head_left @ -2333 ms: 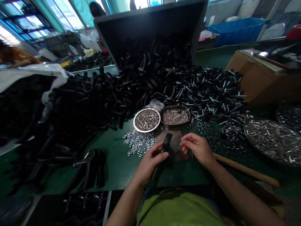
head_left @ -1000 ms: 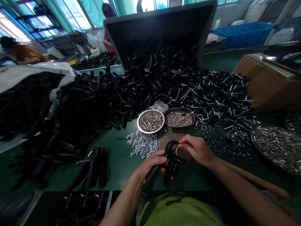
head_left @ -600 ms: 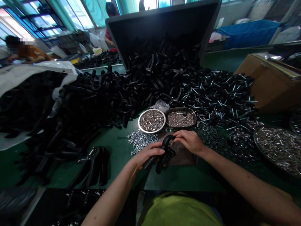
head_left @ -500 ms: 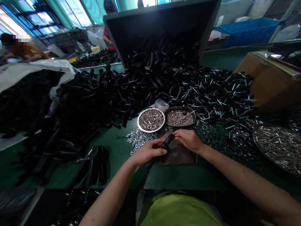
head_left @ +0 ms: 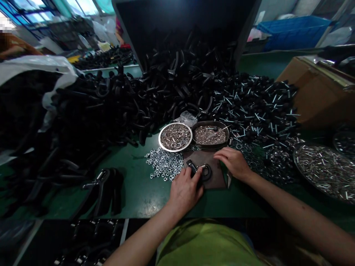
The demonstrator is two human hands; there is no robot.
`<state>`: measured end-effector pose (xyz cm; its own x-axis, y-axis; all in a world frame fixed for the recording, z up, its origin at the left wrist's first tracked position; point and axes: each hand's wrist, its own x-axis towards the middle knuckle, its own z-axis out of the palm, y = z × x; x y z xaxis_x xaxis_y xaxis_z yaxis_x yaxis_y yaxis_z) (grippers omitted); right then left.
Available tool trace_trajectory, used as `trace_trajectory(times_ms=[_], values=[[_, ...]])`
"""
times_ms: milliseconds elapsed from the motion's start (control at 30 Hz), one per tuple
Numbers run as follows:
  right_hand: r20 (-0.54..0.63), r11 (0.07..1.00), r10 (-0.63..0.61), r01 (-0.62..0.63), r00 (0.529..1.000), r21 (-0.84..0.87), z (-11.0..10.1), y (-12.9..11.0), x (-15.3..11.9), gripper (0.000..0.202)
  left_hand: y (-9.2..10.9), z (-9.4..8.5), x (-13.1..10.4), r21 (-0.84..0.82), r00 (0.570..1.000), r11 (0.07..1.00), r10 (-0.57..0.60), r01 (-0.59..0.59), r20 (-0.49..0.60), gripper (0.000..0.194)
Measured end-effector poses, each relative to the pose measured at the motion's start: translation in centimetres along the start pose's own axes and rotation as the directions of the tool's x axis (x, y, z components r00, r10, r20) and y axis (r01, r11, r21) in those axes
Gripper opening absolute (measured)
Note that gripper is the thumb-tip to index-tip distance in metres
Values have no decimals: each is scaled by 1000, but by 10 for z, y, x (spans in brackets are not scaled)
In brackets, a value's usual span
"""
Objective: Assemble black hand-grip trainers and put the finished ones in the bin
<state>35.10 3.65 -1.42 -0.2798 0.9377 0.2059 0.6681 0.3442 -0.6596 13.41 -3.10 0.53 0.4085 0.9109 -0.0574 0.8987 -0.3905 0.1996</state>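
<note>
On a dark square mat (head_left: 219,177) lies a black plastic clamp-like piece (head_left: 207,174) with a curved end and a small metal coil spring (head_left: 203,166). My left hand (head_left: 185,189) holds it against the mat, fingers bent over it. Above the mat's right side hovers my right hand (head_left: 234,162), thumb and fingers pinched together; whatever is between them is too small to see. Below it, a pointed metal strip (head_left: 229,179) shows at the mat's edge. Behind the mat are a round dish (head_left: 175,137) of small metal pins and rings and a dark tin (head_left: 210,136) of tiny metal parts.
Loose nuts (head_left: 163,162) lie left of the mat. Black plastic parts (head_left: 127,99) are heaped behind, spilling from a tilted bin (head_left: 191,18). Black-headed screws (head_left: 255,107), a cardboard box (head_left: 318,92) and a pan of pins (head_left: 324,170) are rightward. Assembled black pieces (head_left: 104,192) stand left.
The black piece has come down onto the mat, turned under my left hand. My right hand has let go of its end and moved right. The view has tilted slightly downward.
</note>
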Motion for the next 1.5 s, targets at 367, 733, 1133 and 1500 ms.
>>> trace_trajectory(times_ms=[367, 733, 1133, 1500], values=[[245, 544, 503, -524, 829, 655, 14, -14, -6, 26, -16, 5, -8, -164, 998, 986, -49, 40, -49, 67], [221, 611, 475, -500, 852, 613, 15, -26, -6, 26, -15, 8, -17, -150, 998, 987, -60, 54, -31, 66], [145, 936, 220, -251, 965, 246, 30, -15, 2, 10, -15, 7, -15, -157, 999, 987, -42, 38, -27, 66], [457, 793, 339, -512, 822, 331, 38, -8, 27, 20, -14, 8, -14, -133, 999, 991, -34, 31, -24, 66]])
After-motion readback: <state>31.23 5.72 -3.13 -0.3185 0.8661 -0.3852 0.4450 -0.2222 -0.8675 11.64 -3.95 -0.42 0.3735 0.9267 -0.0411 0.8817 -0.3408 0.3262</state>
